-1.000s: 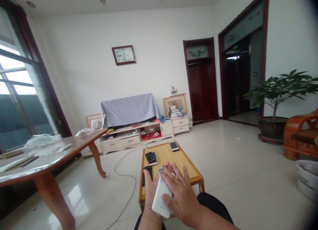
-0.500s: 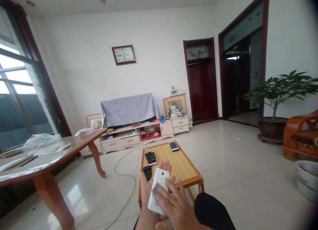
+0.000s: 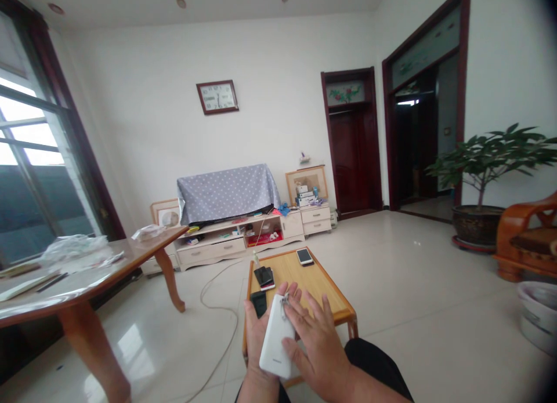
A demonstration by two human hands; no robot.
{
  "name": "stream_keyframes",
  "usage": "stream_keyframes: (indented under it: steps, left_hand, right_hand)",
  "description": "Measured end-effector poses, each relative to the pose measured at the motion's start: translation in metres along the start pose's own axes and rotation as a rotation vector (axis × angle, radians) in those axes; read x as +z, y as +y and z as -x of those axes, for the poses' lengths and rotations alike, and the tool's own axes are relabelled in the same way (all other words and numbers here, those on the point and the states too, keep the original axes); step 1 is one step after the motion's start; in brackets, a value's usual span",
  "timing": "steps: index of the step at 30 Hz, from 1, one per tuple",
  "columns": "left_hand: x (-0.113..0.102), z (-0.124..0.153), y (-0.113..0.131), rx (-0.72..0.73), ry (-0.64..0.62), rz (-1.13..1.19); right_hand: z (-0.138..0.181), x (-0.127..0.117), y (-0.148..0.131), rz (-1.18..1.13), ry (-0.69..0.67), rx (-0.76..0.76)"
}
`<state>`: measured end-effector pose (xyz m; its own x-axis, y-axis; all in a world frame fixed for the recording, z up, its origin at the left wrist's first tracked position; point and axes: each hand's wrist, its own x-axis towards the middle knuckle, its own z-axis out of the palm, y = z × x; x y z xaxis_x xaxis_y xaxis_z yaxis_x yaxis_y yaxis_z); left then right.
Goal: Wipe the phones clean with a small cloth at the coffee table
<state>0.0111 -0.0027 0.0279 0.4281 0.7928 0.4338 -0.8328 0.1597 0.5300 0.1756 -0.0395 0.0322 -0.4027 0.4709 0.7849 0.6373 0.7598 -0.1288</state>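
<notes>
A white smartphone point(image 3: 277, 339) lies back-side up along the palm of my left hand point(image 3: 256, 333), which holds it from below with the thumb out to the side. My right hand point(image 3: 319, 342) is over the phone's upper end, its fingertips pressing a small crumpled grey-white cloth point(image 3: 284, 308) onto the phone's back near the camera. The thumb of that hand rests on the phone's right edge. Most of the cloth is hidden under the fingers.
Ahead stands a low wooden table point(image 3: 300, 275) bearing dark phones point(image 3: 263, 276), a white phone point(image 3: 305, 256) and a dark green item point(image 3: 258, 304). A larger table point(image 3: 148, 249) with plastic bags is at left. A cable point(image 3: 235, 322) crosses the floor.
My right hand has slid the cloth up the phone's back, from the lower middle to the camera end. The phone's lower back now shows. My left hand stays about where it was.
</notes>
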Motion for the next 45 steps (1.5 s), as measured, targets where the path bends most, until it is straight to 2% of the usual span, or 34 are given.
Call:
stream_keyframes:
  steps: [2, 6, 10, 12, 17, 23, 26, 30, 32, 36, 41, 45]
  left_hand:
    - [0.002, 0.0, 0.001, 0.006, 0.001, -0.004]
    - [0.003, 0.002, 0.002, 0.043, -0.005, 0.001]
    - [0.001, 0.004, 0.002, 0.031, -0.034, 0.009]
    - [0.0, 0.004, 0.003, 0.043, -0.039, 0.017]
    - [-0.001, 0.006, 0.005, 0.078, -0.029, 0.015]
    - [-0.002, 0.003, 0.001, 0.081, -0.042, 0.021]
    - [0.0, 0.004, 0.005, 0.106, -0.032, 0.019]
    - [0.003, 0.008, 0.009, 0.124, 0.022, 0.016]
    - [0.003, 0.008, 0.009, 0.129, 0.046, 0.021]
    - [-0.003, 0.004, 0.008, 0.125, 0.072, 0.026]
    - [-0.018, 0.004, 0.002, 0.109, 0.145, 0.028]
    - [-0.023, 0.004, -0.005, 0.047, 0.165, 0.056]
  right_hand:
    - [-0.001, -0.001, -0.001, -0.012, 0.006, -0.009]
    - [-0.001, -0.001, -0.003, -0.056, 0.046, -0.142]
    - [-0.005, -0.006, 0.003, -0.041, -0.046, 0.023]
    - [-0.003, -0.006, 0.005, -0.034, -0.073, 0.049]
    - [0.013, 0.002, -0.002, -0.081, -0.017, -0.138]
    - [-0.002, -0.01, 0.009, -0.062, -0.089, 0.067]
    - [0.006, -0.008, 0.005, -0.056, -0.077, -0.029]
    - [0.028, 0.002, -0.01, -0.062, 0.051, -0.258]
    - [0.031, 0.001, -0.012, -0.07, 0.044, -0.232]
    - [0.024, -0.011, -0.006, -0.069, -0.085, -0.099]
    - [0.023, -0.015, -0.014, -0.106, -0.09, -0.226]
    - [0.019, -0.013, -0.024, -0.132, -0.076, -0.215]
